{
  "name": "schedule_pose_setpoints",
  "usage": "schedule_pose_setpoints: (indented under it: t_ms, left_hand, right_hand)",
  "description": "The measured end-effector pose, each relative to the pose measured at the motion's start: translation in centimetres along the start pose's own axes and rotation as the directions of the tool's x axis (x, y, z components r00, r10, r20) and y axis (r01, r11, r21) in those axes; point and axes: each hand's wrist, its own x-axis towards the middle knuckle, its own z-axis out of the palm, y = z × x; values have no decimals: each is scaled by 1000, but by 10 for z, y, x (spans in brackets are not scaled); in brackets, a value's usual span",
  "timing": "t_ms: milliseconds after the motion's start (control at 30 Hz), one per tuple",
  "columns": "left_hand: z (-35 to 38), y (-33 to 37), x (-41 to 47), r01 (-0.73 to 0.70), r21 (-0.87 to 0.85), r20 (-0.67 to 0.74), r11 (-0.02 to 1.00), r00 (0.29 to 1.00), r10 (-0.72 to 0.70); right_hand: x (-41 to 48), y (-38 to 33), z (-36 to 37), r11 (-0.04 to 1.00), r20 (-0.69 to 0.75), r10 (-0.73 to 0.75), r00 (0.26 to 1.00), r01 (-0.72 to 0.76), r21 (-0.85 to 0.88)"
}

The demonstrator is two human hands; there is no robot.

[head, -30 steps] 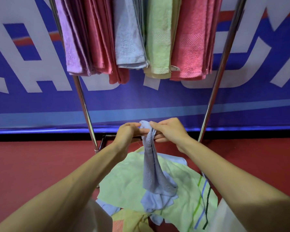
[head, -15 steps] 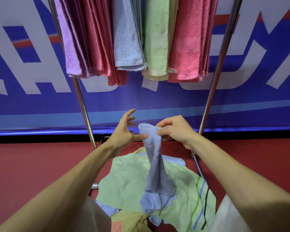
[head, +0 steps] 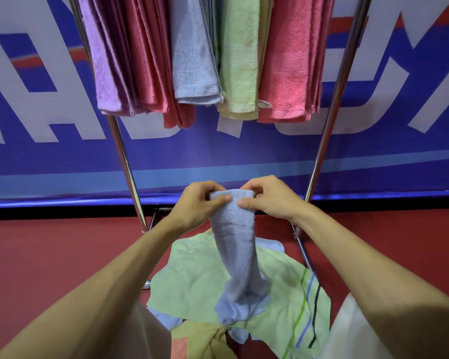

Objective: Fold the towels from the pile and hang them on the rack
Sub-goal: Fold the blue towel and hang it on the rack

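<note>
Head cam had the light blue towel [head: 235,242] out in front, bunched into a narrow strip and dangling with its bottom end touching the pile [head: 192,281] near the person. Left hand [head: 195,206] and right hand [head: 270,198] were side by side, thumb and fingers of each clamped on the towel's top edge. The fold looked barely started to me, more like finding the corners. The pile had a pale green one, a striped one and a few more, so plenty left. Farther back the rack [head: 332,104] already carried a row of folded towels [head: 283,73]: purple, pinks, blue, green. Behind that, a blue banner [head: 62,161] and red floor [head: 49,255].
</note>
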Motion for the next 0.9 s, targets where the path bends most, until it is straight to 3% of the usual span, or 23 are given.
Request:
schedule_pose_setpoints:
  t_ms: [100,200,367,533,767,900]
  left_hand:
    - [3,0,0,-26,72,3,997,1000,26]
    - [5,2,-1,-12,86,54,996,999,7]
    - [2,7,-8,6,-39,40,999,999,-5]
    - [-14,31,-2,-24,123,-68,992,997,33]
    - [-81,124,20,-265,433,28,862,959,280]
    - [-110,174,23,-286,518,29,806,948,318]
  right_hand:
    - [-3,4,-3,996,-21,36,999,-38,-80]
    - [-6,7,-3,994,-49,95,994,-97,-44]
    - [-9,2,-6,956,-134,161,978,-121,266]
    - [-7,-39,-13,941,-246,147,958,-59,332]
    - [5,-123,-66,976,-400,-20,916,104,189]
    - [-6,-170,-100,980,-495,-141,857,191,52]
